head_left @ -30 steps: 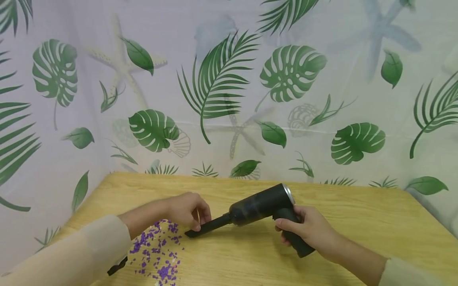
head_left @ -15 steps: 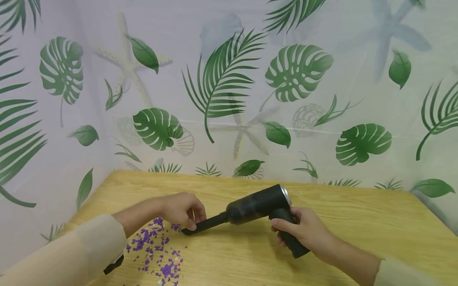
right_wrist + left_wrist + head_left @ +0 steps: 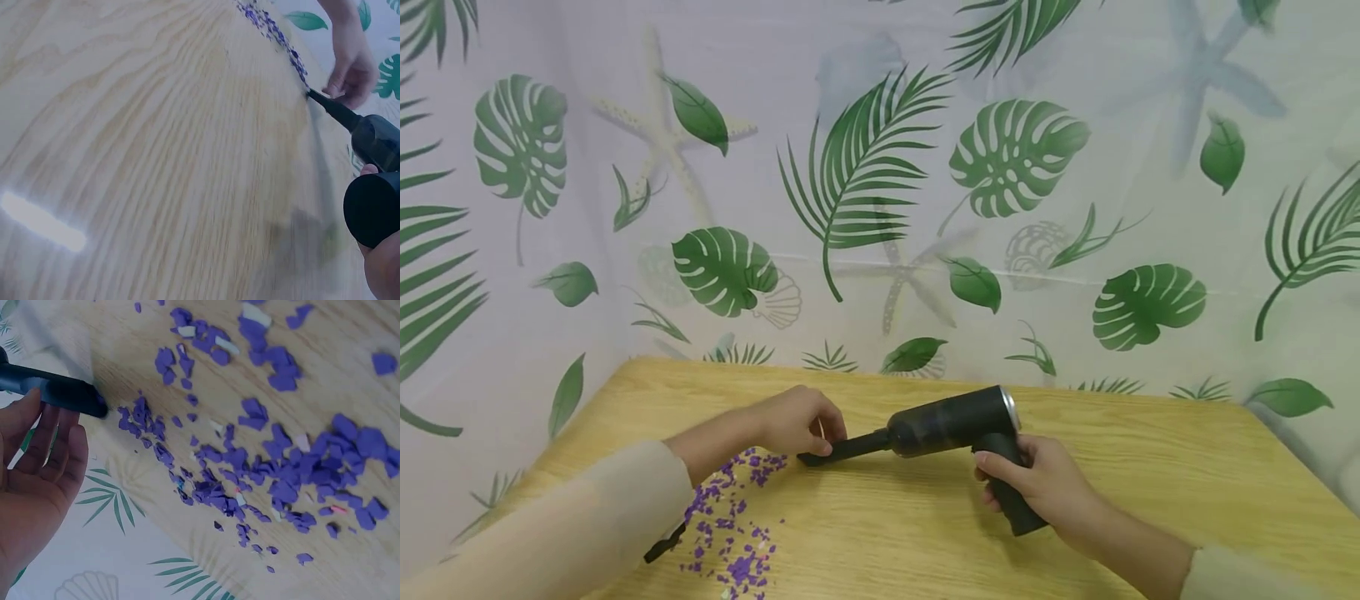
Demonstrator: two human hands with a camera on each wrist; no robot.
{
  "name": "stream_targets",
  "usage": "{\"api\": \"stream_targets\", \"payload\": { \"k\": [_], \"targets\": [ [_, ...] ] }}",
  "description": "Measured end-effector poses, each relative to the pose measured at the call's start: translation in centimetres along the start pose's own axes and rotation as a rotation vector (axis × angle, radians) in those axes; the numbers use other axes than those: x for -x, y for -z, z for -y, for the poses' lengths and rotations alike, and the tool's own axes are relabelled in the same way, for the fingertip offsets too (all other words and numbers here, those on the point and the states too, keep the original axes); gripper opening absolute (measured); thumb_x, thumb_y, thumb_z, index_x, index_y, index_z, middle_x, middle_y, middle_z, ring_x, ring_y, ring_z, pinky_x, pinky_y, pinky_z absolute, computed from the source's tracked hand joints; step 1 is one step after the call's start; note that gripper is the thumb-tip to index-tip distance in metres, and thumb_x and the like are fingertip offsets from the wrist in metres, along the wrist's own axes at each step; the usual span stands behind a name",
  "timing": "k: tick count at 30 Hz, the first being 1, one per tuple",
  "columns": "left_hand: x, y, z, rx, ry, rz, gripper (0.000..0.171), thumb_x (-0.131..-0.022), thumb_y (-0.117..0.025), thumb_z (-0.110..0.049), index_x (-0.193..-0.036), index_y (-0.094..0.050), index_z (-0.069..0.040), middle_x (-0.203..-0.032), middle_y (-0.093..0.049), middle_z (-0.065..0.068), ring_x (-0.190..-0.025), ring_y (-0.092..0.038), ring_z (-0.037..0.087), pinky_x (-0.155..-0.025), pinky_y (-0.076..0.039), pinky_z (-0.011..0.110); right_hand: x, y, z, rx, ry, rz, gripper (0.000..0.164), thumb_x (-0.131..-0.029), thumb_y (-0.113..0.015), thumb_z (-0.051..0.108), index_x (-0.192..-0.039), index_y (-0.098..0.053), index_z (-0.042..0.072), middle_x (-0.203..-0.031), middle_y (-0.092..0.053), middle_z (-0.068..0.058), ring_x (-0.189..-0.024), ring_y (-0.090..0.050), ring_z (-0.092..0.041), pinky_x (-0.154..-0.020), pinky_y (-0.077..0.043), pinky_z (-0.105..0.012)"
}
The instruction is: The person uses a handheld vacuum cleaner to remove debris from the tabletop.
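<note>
My right hand (image 3: pixel 1052 483) grips the handle of a black handheld vacuum cleaner (image 3: pixel 951 423), fingers wrapped round it. The body slants down to the left and ends in a narrow crevice nozzle (image 3: pixel 850 448). Near the tip, my left hand (image 3: pixel 797 421) pinches this nozzle between thumb and fingers; the left wrist view shows the thumb (image 3: pixel 25 409) on one side and fingers on the other. Purple paper scraps (image 3: pixel 287 465), mixed with a few white and pink bits, lie scattered just beyond the nozzle's mouth. My left forearm hides some of them in the head view.
The wooden table (image 3: pixel 1120 450) runs back to a white cloth (image 3: pixel 880 167) printed with green leaves and starfish, which also hangs along the left side. A black strap (image 3: pixel 664 546) shows under my left sleeve. Glare (image 3: pixel 44 222) lies on the tabletop in the right wrist view.
The nozzle tip, with my left hand on it, has shifted toward the back of the table and slightly right. The vacuum cleaner now lies closer to level. Both hands keep their hold.
</note>
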State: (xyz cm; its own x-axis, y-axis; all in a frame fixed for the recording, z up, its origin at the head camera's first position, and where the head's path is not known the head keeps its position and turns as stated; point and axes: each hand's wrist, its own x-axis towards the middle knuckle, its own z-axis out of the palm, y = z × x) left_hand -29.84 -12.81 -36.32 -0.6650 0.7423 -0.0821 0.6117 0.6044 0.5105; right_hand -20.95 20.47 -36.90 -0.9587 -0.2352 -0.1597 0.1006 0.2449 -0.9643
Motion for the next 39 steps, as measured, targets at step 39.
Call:
{"api": "stream_targets", "payload": {
  "k": [39],
  "targets": [
    [2.6,1.2,1.5,0.041,-0.012,0.104,0.013,-0.09,-0.071,-0.004,-0.102,-0.075,-0.006,-0.092,-0.073,-0.001,-0.082,-0.067,0.007,-0.076,-0.055,0.022,-1.7,-2.4,1.5,-0.004,0.005,0.035,0.046,-0.097,-0.066,0.025,-0.119,-0.053,-0.014,-0.093,-0.069,-0.015,-0.07,-0.068,-0.018,-0.068,-0.06,-0.034]
  ]
}}
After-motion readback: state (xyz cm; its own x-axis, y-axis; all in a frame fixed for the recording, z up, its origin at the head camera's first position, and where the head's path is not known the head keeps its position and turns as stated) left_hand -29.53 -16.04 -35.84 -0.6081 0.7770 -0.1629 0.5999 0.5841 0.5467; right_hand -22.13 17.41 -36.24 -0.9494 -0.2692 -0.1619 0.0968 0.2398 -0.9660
